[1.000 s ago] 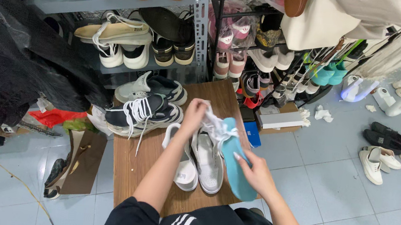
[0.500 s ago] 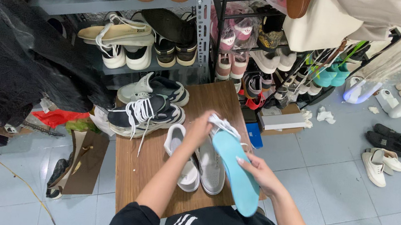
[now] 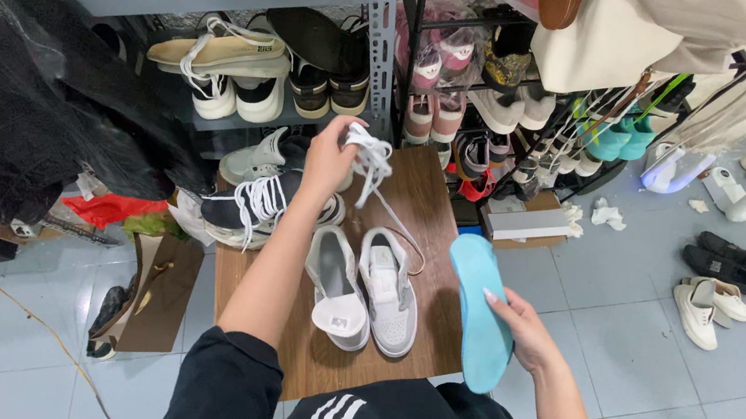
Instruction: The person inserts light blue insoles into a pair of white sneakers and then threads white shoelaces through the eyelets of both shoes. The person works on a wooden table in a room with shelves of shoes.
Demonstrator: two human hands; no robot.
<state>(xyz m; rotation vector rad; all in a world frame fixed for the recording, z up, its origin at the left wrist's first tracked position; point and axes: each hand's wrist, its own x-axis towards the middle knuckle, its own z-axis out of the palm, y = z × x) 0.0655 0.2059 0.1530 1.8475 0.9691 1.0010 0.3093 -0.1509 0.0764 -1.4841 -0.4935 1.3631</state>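
Head view, only one cam.

Left hand [image 3: 330, 160]: clenched around a bunch of white shoelaces [image 3: 376, 165], raised over the far end of the wooden table [image 3: 430, 197]. One lace end trails down and loops toward the right-hand sneaker of the pair. Right hand [image 3: 523, 328]: grasping a light-blue insole [image 3: 479, 311] by its near edge, thumb on top, sole face tilted up, held off the table's right edge over the floor tiles.

Pair of grey-and-white sneakers [image 3: 366, 288]: flat on the table, toes toward the person, openings up, no laces threaded that I can see. They sit below and just nearer than the left hand, and to the left of the right hand, close but not touching either.

Handling notes, my read: keep the lace bundle gripped high so the trailing end doesn't snag the shoe's collar. Keep the insole flat rather than bent, so it doesn't crease. Keep it clear of the lace loop; the two are near each other above the right sneaker.

Past the left hand: black-and-white laced sneaker [image 3: 254, 201] at the table's far left corner, just beside the wrist. Shoe racks [image 3: 378, 14] beyond.
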